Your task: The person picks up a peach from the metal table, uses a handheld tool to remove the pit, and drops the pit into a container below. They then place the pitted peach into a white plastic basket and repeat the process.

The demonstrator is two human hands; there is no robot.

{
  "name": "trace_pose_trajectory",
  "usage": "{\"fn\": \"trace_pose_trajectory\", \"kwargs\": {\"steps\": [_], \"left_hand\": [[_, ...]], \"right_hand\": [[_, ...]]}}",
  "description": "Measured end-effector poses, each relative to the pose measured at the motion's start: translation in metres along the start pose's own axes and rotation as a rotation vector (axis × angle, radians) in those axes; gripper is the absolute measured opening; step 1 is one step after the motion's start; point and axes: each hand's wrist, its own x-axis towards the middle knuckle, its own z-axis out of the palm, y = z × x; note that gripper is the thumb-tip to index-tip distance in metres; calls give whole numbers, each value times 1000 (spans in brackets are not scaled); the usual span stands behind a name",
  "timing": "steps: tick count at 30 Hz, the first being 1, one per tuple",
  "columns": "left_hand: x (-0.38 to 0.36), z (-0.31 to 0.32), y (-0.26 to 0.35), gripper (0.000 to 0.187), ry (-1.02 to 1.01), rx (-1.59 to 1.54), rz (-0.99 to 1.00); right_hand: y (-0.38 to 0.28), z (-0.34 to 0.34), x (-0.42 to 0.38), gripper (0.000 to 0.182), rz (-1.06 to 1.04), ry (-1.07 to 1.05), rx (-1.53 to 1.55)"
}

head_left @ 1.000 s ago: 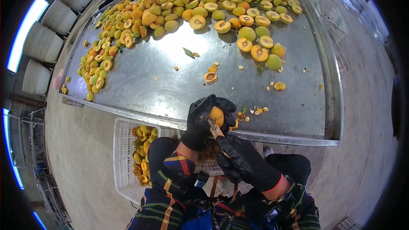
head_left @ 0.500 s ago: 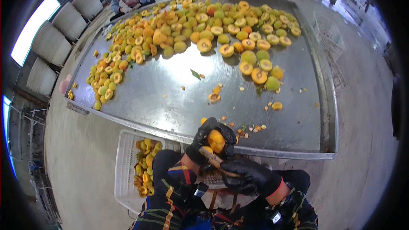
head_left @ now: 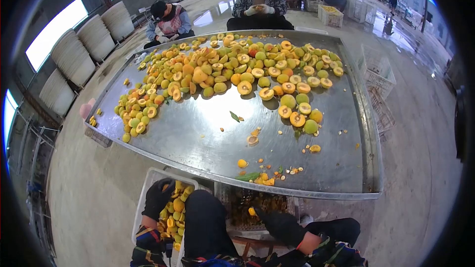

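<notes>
My left hand (head_left: 158,199), black-gloved, is over the white crate (head_left: 140,227) at the table's lower left, fingers apart beside the halved yellow peaches (head_left: 178,205). No fruit shows clearly in its grasp. Near the table's front edge, my right hand (head_left: 281,227), also black-gloved, is closed round a small wooden-handled tool (head_left: 253,211); only its orange-looking end shows past the fingers. Below that end is a crate of dark, wet-looking scraps (head_left: 257,202). On the metal table (head_left: 198,138) lie a cut peach piece (head_left: 242,163), a green leaf (head_left: 248,176) and small scraps (head_left: 267,180).
A large heap of halved peaches (head_left: 232,66) spreads over the table's far half. Two people with gloved hands sit behind it, one (head_left: 169,22) at left, another (head_left: 260,7) at centre. Empty-looking crates (head_left: 378,71) stand right; tall white stacks (head_left: 73,49) line the left.
My left hand has gone from the table edge down left to the crate; the peach it held is no longer seen in it. My right hand has lowered with the tool. The view has tilted up.
</notes>
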Motion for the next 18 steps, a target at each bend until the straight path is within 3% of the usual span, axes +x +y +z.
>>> {"fn": "trace_pose_trajectory", "kwargs": {"steps": [2,3,6,7,8,9,10,11,13,14,16,18], "left_hand": [[12,11,-23,25,173,214,296],[29,16,-14,25,180,208,307],[92,38,57,22,242,-59,481],[117,50,94,20,241,-134,598],[142,61,132,18,215,-128,699],[171,85,159,16,235,-166,809],[195,104,187,17,152,-131,826],[220,127,212,15,87,-107,749],[275,189,242,17,283,-83,822],[287,197,266,27,103,25,584],[323,239,277,48,59,15,496],[344,263,285,53,-41,87,428]], "right_hand": [[1,1,3,72,-4,4,-7],[-3,-11,7,71,-15,13,25],[-5,-11,15,65,11,58,143],[2,-8,21,66,104,-253,211],[3,0,19,66,111,-238,201],[1,9,13,51,-26,108,278],[3,10,12,39,-170,448,345],[3,2,9,39,-134,412,311],[-1,-14,11,40,-44,265,249],[-1,-21,15,41,-25,241,224],[1,-30,18,42,-1,220,169],[4,-35,20,43,29,206,80]]}}
